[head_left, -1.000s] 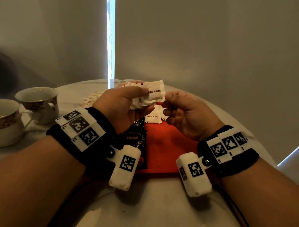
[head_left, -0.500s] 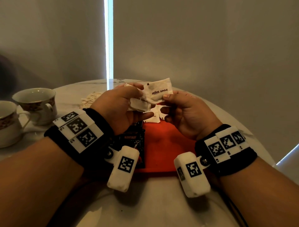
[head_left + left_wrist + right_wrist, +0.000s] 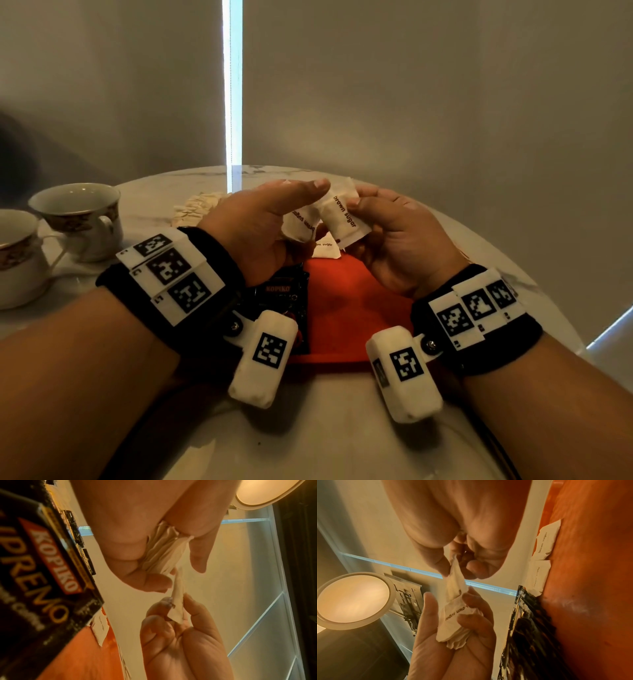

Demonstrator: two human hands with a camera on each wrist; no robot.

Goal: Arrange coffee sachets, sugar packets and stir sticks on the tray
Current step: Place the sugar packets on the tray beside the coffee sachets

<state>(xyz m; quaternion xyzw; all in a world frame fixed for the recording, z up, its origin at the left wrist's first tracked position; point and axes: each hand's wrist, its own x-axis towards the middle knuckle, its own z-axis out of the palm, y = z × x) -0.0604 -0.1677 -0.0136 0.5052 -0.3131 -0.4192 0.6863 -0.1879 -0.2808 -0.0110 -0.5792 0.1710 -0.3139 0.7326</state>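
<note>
Above the round marble bench (image 3: 342,428), an orange tray (image 3: 352,308) is seen carrying black coffee sachets (image 3: 281,294) and two brown sugar packets (image 3: 544,540) at its far edge. A bunch of packets (image 3: 301,224) is gripped by the left hand (image 3: 260,226), while one packet (image 3: 342,214) is pinched in the right hand's (image 3: 397,236) fingers (image 3: 192,604). With so loose a bunch, packets may slip and scatter off the tray.
</note>
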